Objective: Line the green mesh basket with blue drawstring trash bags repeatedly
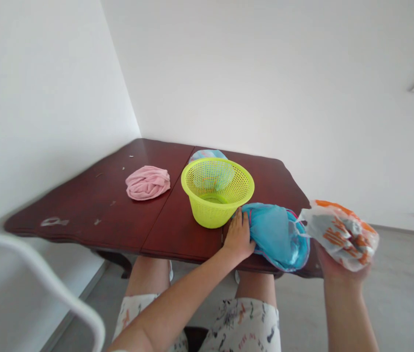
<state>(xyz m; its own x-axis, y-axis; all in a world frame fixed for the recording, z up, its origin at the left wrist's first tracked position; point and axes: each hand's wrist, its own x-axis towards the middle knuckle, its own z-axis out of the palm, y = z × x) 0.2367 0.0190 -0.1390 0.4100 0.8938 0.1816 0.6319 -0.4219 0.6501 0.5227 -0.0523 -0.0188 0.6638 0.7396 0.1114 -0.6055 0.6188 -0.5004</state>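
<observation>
My right hand [342, 266] holds up a white plastic bag [342, 234] with orange print, beyond the table's right edge. Its contents are wrapped and I cannot make them out. My left hand [237, 237] has its fingers stretched out between a yellow-green plastic basket [212, 215] and a blue see-through pouch [275, 234], against the pouch's left side. That pouch has pink and purple edging and lies at the front right of the table, its edge reaching the rim. The perforated basket stands upright beside it, with nothing seen inside.
A folded pink cloth [148, 183] lies on the dark red wooden table [93, 195], left of the basket. Behind the basket is a pale blue bag [207, 154], partly hidden. A white curved rail [45, 274] is at lower left. White walls stand behind and to the left.
</observation>
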